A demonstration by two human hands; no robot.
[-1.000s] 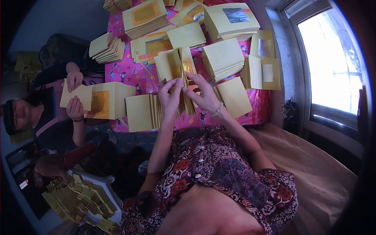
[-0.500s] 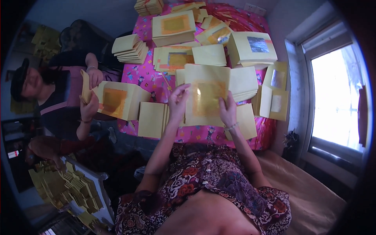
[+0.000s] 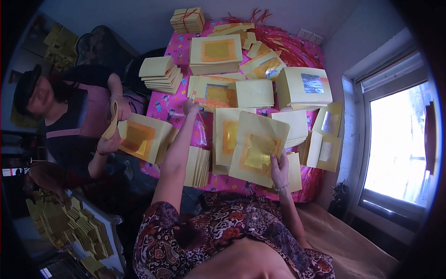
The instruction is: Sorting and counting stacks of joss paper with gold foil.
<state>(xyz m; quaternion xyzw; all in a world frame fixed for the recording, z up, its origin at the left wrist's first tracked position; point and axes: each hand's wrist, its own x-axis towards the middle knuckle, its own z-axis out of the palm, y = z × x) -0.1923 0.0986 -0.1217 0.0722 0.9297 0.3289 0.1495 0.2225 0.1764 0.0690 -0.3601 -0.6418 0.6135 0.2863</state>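
A yellow paper sheet with a gold foil square (image 3: 258,151) hangs tilted from my right hand (image 3: 280,171), whose thumb lies on top near the sheet's right edge. Partly behind it is a similar foil-faced sheet (image 3: 225,153) on a pile. My left hand (image 3: 191,107) reaches forward over the table, its fingers closed at the left edge of a stack of foil-faced papers (image 3: 218,94). Whatever those fingers grip is too small to make out. Next to that stack lies a plain yellow paper pile (image 3: 254,93).
A pink patterned cloth (image 3: 160,104) covers the table. Thick paper stacks (image 3: 216,63) stand at the back, with red strips (image 3: 292,46) behind. Folded papers (image 3: 160,76) sit at far left. On the left, a co-worker (image 3: 74,111) holds a folded paper (image 3: 111,121). A window (image 3: 399,144) is at right.
My left hand has let go of the foil sheet and moved forward to the stack's left edge. My right hand has lowered the sheet, now tilted. The view has shifted a little.
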